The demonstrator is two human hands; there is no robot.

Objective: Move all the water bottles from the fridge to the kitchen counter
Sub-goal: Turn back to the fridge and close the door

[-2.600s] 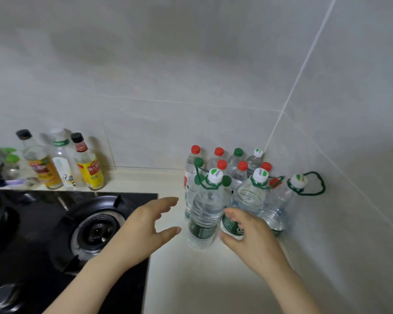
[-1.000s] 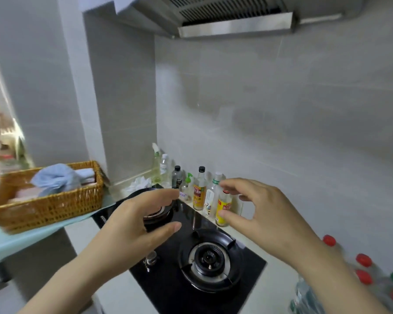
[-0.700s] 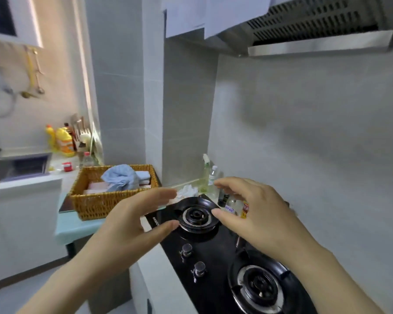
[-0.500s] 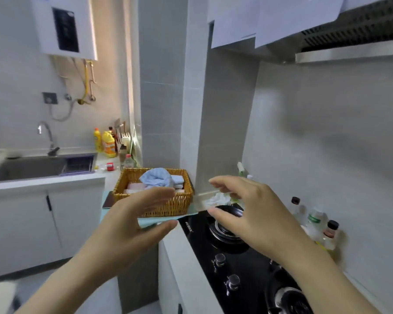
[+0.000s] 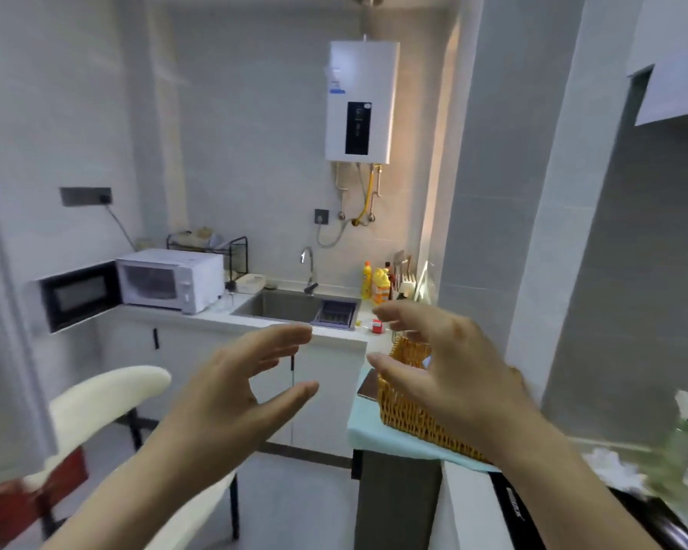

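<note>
Head view: left hand (image 5: 231,394) and right hand (image 5: 449,371) spread, empty — wicker basket (image 5: 410,414) half hidden.

The white counter (image 5: 211,314) bears a microwave (image 5: 167,280), a sink (image 5: 290,307) and yellow bottles (image 5: 378,285).

Two hands (image 5: 231,394) (image 5: 457,375), one microwave (image 5: 169,280), one sink (image 5: 273,308), one wicker basket (image 5: 408,414).

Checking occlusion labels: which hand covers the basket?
The right hand: it overlaps the basket in view. The left hand sits left of it, in front of the white cabinet.
</note>
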